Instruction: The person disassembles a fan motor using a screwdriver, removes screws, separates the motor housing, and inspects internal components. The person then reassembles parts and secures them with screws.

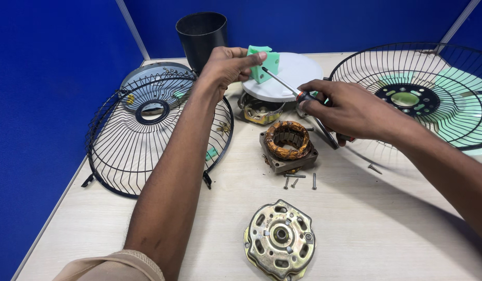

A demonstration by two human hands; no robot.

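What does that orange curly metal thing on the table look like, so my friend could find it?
Start at the wooden table and find the person's right hand holding a screwdriver. Just below it sits the motor coil block, a square grey frame with a ring of copper-orange wire on top. The gold round motor cover nearer the camera has no wire.

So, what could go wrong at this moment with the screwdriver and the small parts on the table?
1. The thin metal screwdriver in the right hand presses into the green plastic block; a slip could stab the left hand.
2. The loose steel screws beside the copper-wound stator might be knocked away by a forearm.
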